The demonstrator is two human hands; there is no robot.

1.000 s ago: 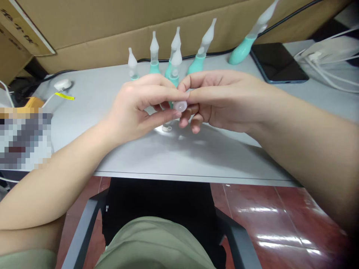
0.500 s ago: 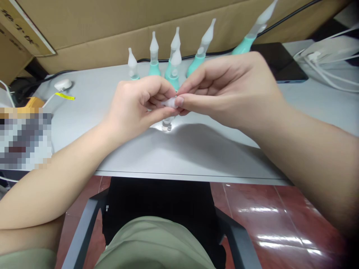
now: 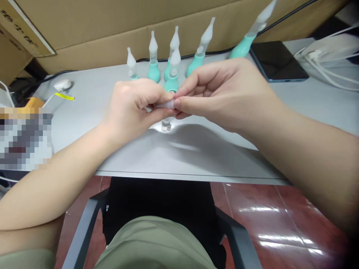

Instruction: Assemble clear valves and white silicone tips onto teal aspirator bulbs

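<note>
Between my two hands is a small white silicone tip (image 3: 167, 104), pinched from both sides above the desk. My left hand (image 3: 137, 102) is closed on its left part, thumb and index finger pressed to it. The thumb and fingers of my right hand (image 3: 215, 93) close on its right end. Just below lies a clear plastic piece (image 3: 166, 126) on the desk, partly hidden by my fingers. Behind my hands stand several nasal aspirators with teal bulbs and white tips, among them one upright (image 3: 153, 59) and one leaning right (image 3: 199, 52).
A dark phone (image 3: 279, 61) lies at the back right beside tangled white cables (image 3: 322, 67). At the left are a white plug-like piece (image 3: 63, 85) and a cable with a yellow tag (image 3: 64, 96). Cardboard (image 3: 112, 26) lines the back of the grey desk (image 3: 140, 157).
My right hand has come slightly down and left, uncovering more of the phone. My left fingers have flattened over the white tip, which both hands still hold.
</note>
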